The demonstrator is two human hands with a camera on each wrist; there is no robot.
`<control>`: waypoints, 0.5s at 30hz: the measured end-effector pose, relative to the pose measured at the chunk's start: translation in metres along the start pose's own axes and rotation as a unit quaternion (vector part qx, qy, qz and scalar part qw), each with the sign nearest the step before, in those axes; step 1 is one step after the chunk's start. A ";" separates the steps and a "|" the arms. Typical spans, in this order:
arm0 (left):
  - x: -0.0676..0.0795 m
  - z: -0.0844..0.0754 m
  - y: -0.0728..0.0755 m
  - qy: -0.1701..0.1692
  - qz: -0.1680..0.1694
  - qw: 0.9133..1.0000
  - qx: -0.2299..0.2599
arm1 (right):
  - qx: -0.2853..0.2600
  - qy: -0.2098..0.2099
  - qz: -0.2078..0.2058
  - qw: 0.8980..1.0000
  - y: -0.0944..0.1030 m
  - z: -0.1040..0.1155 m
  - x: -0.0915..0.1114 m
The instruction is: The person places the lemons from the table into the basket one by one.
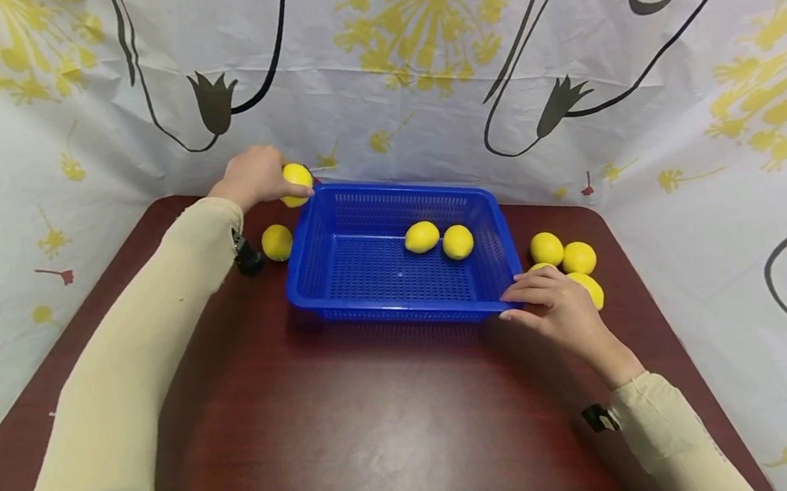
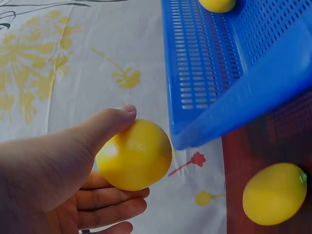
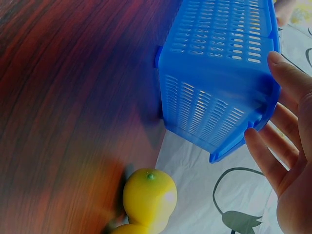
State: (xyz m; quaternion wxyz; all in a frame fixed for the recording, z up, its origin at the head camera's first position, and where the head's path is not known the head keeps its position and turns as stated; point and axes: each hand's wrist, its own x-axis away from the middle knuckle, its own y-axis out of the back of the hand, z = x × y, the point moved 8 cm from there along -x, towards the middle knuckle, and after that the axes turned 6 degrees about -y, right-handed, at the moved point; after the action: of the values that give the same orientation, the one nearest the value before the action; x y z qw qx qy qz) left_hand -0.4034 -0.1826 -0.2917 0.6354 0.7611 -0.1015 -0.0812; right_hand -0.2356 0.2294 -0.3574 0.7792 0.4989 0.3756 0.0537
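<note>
My left hand (image 1: pixel 255 178) holds a yellow lemon (image 2: pixel 136 156) between thumb and fingers, just outside the back left corner of the blue plastic basket (image 1: pixel 399 306). Two lemons lie inside on the basket floor: a left one (image 1: pixel 422 237) and a right one (image 1: pixel 458 242). At the near right corner, my right hand (image 1: pixel 560 312) grips the basket's rim, with the thumb on the near side and fingers at the right side. In the right wrist view the thumb and fingertips (image 3: pixel 251 134) straddle that corner of the perforated basket.
One lemon (image 1: pixel 277 242) sits on the dark red wooden table (image 1: pixel 382 420), left of the basket. Several more, such as a back one (image 1: pixel 546 249) and a front one (image 1: pixel 588 290), cluster right of it, partly behind my right hand. A patterned white cloth (image 1: pixel 423 108) rises behind the table.
</note>
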 end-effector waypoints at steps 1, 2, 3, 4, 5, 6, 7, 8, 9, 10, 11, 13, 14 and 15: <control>-0.001 -0.002 0.000 -0.002 0.000 1.000 0.000 | 0.001 0.002 -0.001 1.000 0.000 0.000 0.000; -0.003 -0.004 0.000 -0.004 0.000 1.000 -0.001 | 0.000 0.003 -0.002 1.000 0.000 0.000 0.000; -0.005 -0.006 -0.001 -0.005 0.000 1.000 0.000 | -0.001 0.003 -0.002 1.000 0.000 0.000 0.000; -0.006 -0.009 -0.001 -0.006 0.001 1.000 0.000 | 0.000 0.003 -0.003 1.000 0.000 0.000 0.000; -0.008 -0.011 -0.001 -0.006 0.001 1.000 0.001 | 0.001 0.004 -0.003 1.000 0.000 0.000 0.000; -0.009 -0.014 -0.002 -0.007 0.002 1.000 0.001 | 0.002 0.003 -0.003 1.000 0.000 0.000 0.000; -0.010 -0.017 -0.002 -0.007 0.003 1.000 0.001 | 0.002 0.003 -0.003 1.000 0.000 0.000 0.000; -0.012 -0.019 -0.003 -0.007 0.003 1.000 0.001 | 0.002 0.003 -0.002 1.000 0.000 0.000 0.000; -0.013 -0.022 -0.003 -0.008 0.002 1.000 0.002 | 0.003 0.002 -0.002 1.000 0.000 0.000 0.001; -0.015 -0.025 -0.004 -0.009 0.001 1.000 0.000 | 0.004 0.002 -0.002 1.000 -0.001 -0.001 0.001; -0.016 -0.027 -0.004 -0.011 0.001 1.000 0.000 | 0.003 0.002 -0.001 1.000 -0.001 0.000 0.000; -0.019 -0.032 -0.006 -0.015 0.001 1.000 -0.003 | 0.003 0.000 0.002 1.000 -0.001 0.000 0.000; -0.020 -0.035 -0.007 -0.017 0.002 1.000 -0.003 | 0.003 0.000 0.003 1.000 -0.001 0.000 0.000; -0.021 -0.037 -0.008 -0.020 0.002 1.000 -0.005 | 0.003 -0.002 0.004 1.000 -0.001 0.000 0.000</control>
State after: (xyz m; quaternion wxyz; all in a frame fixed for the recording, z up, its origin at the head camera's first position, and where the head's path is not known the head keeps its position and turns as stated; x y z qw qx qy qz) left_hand -0.4138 -0.1404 -0.2926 0.6373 0.7559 -0.1153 -0.0961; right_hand -0.2362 0.2289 -0.3580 0.7783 0.5027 0.3722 0.0553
